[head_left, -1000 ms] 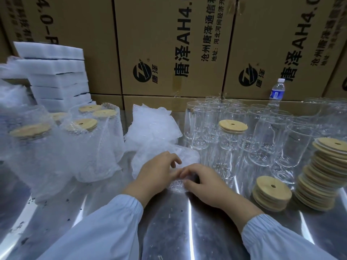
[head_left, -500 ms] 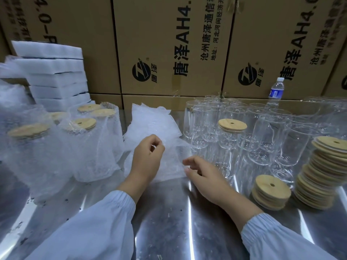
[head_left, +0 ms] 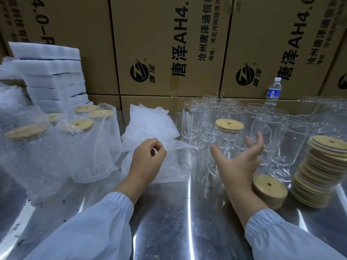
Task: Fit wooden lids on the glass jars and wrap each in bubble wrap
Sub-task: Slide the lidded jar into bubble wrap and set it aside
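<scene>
While the lidded jar (head_left: 223, 141) stands at the front of the bare jars (head_left: 272, 128), its wooden lid (head_left: 229, 125) already seated, the right hand (head_left: 242, 158) hovers just in front of it, fingers (head_left: 260, 141) spread wide and holding nothing, shaped, I'd say, to close round the glass. On the other side, the left hand (head_left: 148, 162) pinches a bubble wrap sheet (head_left: 176, 149) between thumb and forefinger, holding its edge up over the loose pile (head_left: 150, 124), likely so the wrap is ready when the jar arrives. Wrapped jars (head_left: 84, 147) crowd the left of the worktop (head_left: 169, 212), out of the way. Two stacks of spare lids (head_left: 326, 166) sit beside the right wrist, handy for quick picking. Cardboard boxes (head_left: 169, 44), foam slabs (head_left: 52, 72) and a water bottle (head_left: 273, 91) line the back.
</scene>
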